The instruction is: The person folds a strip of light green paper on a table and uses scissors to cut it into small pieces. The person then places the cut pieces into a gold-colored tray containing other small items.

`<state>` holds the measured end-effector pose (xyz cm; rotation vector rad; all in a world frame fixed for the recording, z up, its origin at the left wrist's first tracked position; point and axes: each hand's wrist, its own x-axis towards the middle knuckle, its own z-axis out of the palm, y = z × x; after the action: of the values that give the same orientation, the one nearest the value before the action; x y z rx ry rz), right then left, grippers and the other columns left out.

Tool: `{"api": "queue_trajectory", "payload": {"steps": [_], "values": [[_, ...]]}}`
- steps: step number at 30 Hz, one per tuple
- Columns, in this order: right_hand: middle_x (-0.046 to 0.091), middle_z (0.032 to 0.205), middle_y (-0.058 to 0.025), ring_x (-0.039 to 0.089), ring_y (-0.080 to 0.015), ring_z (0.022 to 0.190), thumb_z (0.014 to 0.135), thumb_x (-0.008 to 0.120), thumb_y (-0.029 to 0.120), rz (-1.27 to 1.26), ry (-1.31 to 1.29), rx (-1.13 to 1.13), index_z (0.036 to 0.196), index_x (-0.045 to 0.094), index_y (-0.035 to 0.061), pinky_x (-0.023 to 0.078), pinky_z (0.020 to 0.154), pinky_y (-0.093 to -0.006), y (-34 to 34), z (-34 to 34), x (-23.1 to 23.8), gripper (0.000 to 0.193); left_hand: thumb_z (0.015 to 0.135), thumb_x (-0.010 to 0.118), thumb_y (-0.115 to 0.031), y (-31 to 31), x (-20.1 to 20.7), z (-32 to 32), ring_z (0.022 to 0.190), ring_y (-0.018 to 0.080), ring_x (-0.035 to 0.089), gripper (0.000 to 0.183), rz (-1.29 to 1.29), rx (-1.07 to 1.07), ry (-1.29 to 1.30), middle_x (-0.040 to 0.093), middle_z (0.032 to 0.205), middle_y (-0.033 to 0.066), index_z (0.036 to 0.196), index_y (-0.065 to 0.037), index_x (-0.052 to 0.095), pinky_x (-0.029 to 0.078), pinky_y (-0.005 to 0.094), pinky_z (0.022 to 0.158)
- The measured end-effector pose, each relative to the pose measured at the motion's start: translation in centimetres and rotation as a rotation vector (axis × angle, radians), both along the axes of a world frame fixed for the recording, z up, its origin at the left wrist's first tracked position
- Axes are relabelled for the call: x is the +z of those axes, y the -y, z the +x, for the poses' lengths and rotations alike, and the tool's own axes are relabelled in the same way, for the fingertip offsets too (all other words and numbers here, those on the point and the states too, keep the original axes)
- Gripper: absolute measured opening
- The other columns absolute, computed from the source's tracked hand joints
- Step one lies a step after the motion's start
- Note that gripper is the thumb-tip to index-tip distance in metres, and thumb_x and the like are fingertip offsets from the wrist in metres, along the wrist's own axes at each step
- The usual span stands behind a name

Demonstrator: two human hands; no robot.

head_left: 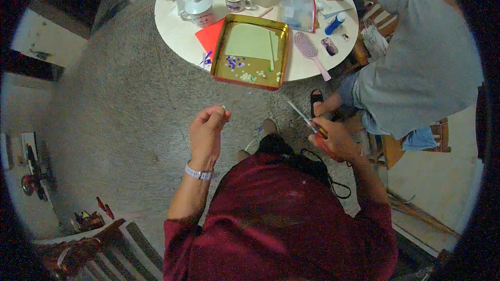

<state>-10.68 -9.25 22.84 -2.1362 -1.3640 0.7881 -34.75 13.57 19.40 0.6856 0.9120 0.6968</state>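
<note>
My left hand is raised over the floor, thumb and fingers pinched on a small pale piece whose kind is too small to make out. My right hand is wrapped round the red-orange handles of a pair of scissors; the blades point up and left, away from the left hand. Ahead of both hands, a gold-coloured tin tray with a red outer side sits at the table's near edge. Inside it lie a pale green sheet, a narrow strip, and several small purple pieces and pale pieces.
On the round white table are a lidded white pot, a mug, red paper, a pink hairbrush, a zip bag and a blue tube. Another person in grey is at the right.
</note>
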Motion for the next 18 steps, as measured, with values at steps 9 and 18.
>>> {"api": "queue_trajectory", "payload": {"steps": [9,18], "values": [[0.058,0.083,-0.0083,0.056,-0.0163,0.073,0.084,0.069,0.022,-0.148,-0.369,-0.21,0.119,0.054,0.0023,0.047,0.066,-0.0331,0.7,8.2,-2.4,0.043,0.087,0.064,-0.008,-5.2,-3.9,9.1,0.082,0.017,0.062,0.015,0.101,-0.082,-0.195,0.063,0.089,0.007,0.095,0.005,0.061,0.049,0.0287,0.077],[0.047,0.066,0.0001,0.044,-0.0082,0.06,0.084,0.069,0.016,-0.223,-0.299,-0.119,0.114,0.057,0.0037,0.039,0.056,-0.0268,-2.3,14.1,-1.3,0.035,0.087,0.063,-0.01,-6.2,-8.6,10.7,0.072,0.0139,0.057,0.008,0.028,0.059,-0.246,0.059,0.081,0.0036,0.084,-0.003,0.058,0.05,0.0288,0.071]]}}
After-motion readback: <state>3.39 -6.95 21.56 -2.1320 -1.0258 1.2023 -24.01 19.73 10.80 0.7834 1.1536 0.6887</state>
